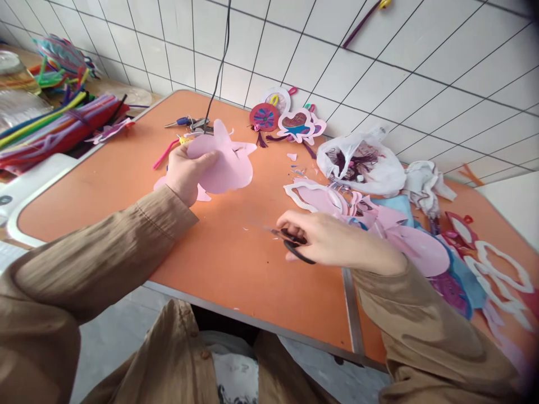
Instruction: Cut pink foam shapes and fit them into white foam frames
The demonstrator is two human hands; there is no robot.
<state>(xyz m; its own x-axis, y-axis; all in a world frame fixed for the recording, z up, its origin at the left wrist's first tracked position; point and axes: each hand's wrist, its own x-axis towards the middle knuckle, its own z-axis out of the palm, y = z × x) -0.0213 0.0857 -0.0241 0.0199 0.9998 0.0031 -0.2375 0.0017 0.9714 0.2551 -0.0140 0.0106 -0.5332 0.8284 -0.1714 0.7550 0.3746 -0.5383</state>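
Note:
My left hand (187,171) grips a pink cut-out sheet (229,168) by its left side, thumb on top, and holds it raised over the orange table (236,241). The sheet has rounded lobes, and a slit shows near its upper right corner. In my right hand (315,233) is a pair of black-handled scissors (297,247), fingers around the handles. Their blades point left and are blurred, apart from the sheet. Under and beside my left hand lie pink scraps (204,193) on the table.
Pink and white cut shapes (416,247) are heaped at the right. A plastic bag (366,165) with dark tassels lies by the tiled wall, near finished ornaments (265,116). Keys (191,122) lie at the back, below a hanging black cord (219,67). Pipe cleaners (63,132) fill the left side.

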